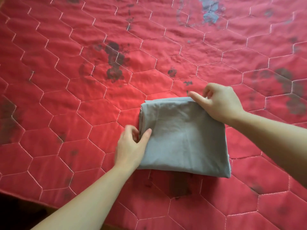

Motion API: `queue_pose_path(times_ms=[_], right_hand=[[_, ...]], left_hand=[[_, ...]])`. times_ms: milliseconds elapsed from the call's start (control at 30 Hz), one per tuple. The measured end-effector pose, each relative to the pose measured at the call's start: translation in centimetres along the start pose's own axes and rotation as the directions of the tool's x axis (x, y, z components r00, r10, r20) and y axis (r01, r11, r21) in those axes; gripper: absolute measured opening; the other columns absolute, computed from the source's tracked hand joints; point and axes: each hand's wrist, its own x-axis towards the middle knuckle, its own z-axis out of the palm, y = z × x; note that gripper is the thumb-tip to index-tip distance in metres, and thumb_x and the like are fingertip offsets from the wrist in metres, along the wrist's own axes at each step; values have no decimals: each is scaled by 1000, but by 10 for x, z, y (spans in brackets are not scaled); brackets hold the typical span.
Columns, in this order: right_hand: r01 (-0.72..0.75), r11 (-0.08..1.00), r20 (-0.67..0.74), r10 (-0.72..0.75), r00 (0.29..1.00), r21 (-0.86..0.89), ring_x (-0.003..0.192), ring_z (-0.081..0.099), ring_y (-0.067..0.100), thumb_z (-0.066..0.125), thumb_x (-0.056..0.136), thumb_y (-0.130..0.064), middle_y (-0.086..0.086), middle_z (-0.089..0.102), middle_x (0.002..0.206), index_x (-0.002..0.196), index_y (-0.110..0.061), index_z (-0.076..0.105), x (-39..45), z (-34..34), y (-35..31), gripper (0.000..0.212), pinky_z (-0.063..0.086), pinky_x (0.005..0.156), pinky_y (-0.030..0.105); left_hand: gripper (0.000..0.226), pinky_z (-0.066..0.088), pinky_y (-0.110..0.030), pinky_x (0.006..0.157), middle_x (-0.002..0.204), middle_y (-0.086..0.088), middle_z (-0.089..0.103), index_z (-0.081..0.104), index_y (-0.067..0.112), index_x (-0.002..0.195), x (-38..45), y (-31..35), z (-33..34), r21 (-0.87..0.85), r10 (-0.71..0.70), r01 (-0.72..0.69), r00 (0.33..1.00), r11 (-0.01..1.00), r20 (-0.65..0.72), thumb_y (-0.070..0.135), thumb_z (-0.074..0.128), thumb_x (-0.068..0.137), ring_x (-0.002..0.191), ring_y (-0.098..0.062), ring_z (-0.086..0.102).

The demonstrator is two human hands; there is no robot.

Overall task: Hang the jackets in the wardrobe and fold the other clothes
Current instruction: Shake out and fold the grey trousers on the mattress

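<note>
Left hand (131,145) and right hand (219,103) apparently pinch folded grey garment (184,138) edges.

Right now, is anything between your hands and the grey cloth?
No. The left hand pinches the folded grey cloth at its left edge, the right hand holds its far right corner. Only the red quilt lies beneath.

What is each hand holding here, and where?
Left hand pinches the folded grey cloth at its left edge; right hand grips its far right corner.
</note>
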Motion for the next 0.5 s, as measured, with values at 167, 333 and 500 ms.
queue_pose_path(times_ms=[167, 333, 500], right_hand=[[-255, 838, 98, 237, 967, 483, 89, 66, 12, 70, 83, -43, -10, 70, 88, 88, -23, 69, -46, -2, 26, 20, 48, 71, 24], [-173, 730, 115, 129, 985, 661, 74, 62, 3, 58, 96, -24, -11, 71, 81, 86, -25, 68, -58, -11, 20, 14, 50, 66, 18], [-118, 885, -130, 196, 972, 451, 64, 57, 12, 52, 97, -33, -6, 62, 68, 84, -17, 57, -51, 12, 19, 21, 34, 54, 22]], left_hand=[[49, 41, -15, 87, 109, 6, 56, 49, 24, 126, 28, 44, 3, -124, 269, -275, 961, 954, -61, 36, 70, 83, 97, -8, 54], [16, 45, -25, 65, 72, 5, 62, 64, 16, 82, 52, 63, 6, -282, 114, -137, 989, 950, -94, 30, 71, 86, 66, -9, 54], [40, 34, -14, 48, 56, 10, 48, 53, 12, 62, 84, 63, 16, -225, 97, -102, 995, 969, -33, 39, 71, 84, 48, -2, 41]])
